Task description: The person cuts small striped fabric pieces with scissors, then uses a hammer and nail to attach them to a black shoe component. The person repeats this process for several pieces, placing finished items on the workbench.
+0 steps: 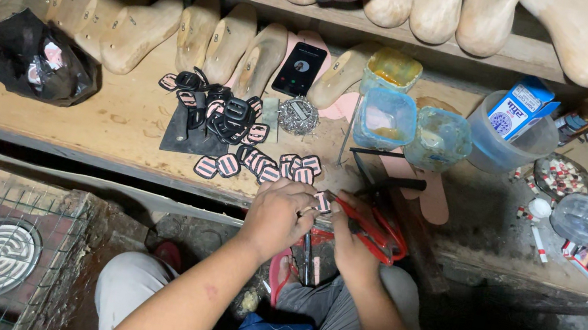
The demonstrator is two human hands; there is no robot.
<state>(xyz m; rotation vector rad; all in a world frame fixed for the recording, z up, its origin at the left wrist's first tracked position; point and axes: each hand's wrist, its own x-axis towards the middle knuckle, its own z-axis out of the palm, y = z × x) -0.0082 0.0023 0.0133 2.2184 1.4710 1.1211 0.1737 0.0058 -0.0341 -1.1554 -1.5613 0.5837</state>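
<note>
Both hands' grips pinch one pink striped piece [323, 201] between left hand [277, 217] and right hand [350, 246].

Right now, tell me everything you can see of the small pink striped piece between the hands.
The pink striped piece is small, flat and rounded, pale pink with dark stripes and a dark edge, like the loose ones lying on the wooden bench just behind it. The left hand and right hand pinch it together at the bench's front edge. The fingers cover most of it; its material cannot be told.

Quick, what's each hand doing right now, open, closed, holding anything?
Left hand: closed, pinching a small pink striped piece.
Right hand: closed around red-handled scissors.
</note>
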